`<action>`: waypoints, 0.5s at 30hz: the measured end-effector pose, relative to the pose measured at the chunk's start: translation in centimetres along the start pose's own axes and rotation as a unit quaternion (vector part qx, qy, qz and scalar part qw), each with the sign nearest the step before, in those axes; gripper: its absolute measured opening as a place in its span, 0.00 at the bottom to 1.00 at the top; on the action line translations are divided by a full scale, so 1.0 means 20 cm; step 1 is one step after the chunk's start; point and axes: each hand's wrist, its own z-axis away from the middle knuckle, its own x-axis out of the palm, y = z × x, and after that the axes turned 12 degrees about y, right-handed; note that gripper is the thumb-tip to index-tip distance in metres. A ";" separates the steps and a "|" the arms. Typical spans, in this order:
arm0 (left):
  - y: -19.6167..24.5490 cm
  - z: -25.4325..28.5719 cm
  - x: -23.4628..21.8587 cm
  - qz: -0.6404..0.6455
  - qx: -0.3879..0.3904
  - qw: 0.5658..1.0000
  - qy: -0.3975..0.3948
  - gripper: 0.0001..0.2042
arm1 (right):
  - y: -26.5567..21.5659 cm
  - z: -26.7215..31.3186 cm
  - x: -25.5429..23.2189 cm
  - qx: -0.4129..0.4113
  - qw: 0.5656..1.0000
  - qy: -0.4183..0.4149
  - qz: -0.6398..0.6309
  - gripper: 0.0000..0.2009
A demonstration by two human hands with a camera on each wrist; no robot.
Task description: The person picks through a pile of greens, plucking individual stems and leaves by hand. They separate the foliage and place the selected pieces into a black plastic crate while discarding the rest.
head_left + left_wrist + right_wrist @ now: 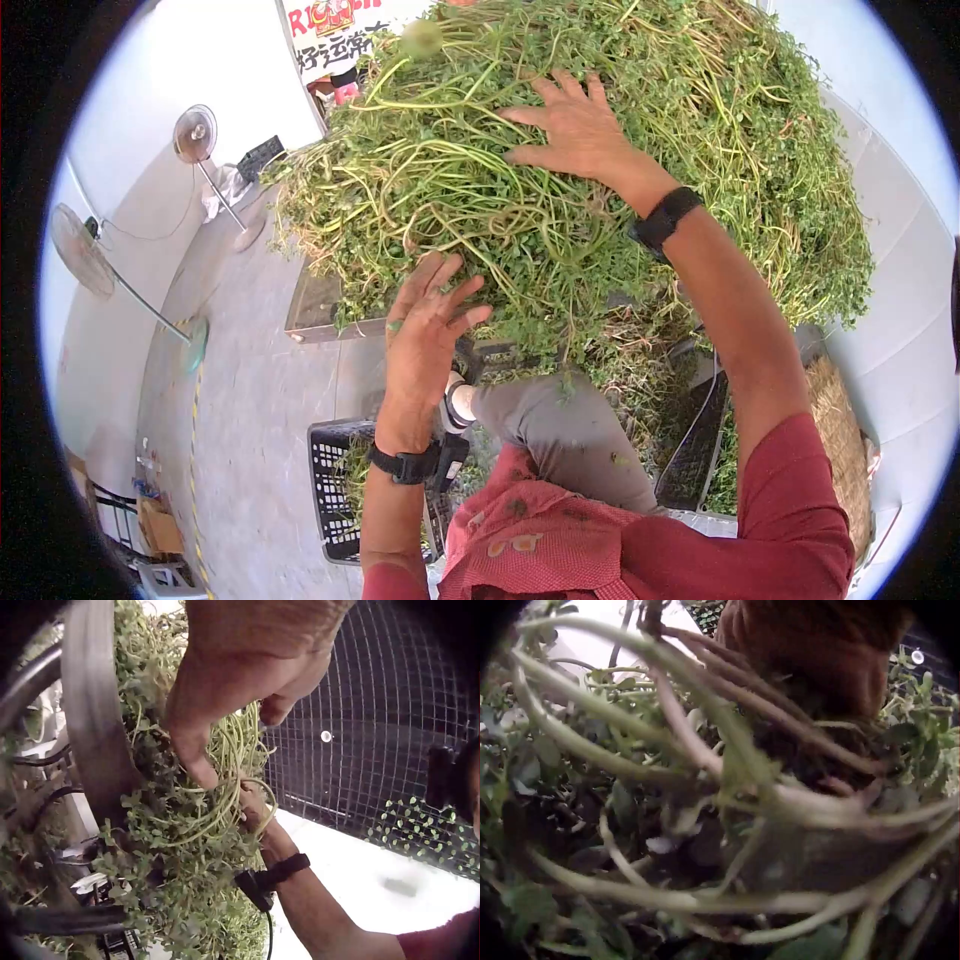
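A large heap of leafy green plants with long pale stems (470, 190) fills the upper part of the head view. My right hand (580, 130) lies spread on top of it, fingers apart and pointing away. At the heap's near edge is my left hand (425, 325), its fingers loosely extended against the hanging stems. In the left wrist view the left hand (240, 682) reaches over looping stems (232, 772), thumb pointing down beside them. Close, blurred stems (705, 900) cover most of the right wrist view, with part of the right hand (802, 660) behind them.
A black plastic crate (335, 490) with some greens stands on the floor at lower left. Two fans on stands, a grey fan (195, 130) and a green-based fan (195, 345), stand further left. A woven straw bundle (840, 430) is at right. Loose plant bits lie below the heap.
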 end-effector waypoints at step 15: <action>-0.06 0.04 0.07 0.011 -0.021 0.999 -0.026 0.27 | -0.04 0.08 -0.32 -0.045 0.969 0.023 -0.242 0.18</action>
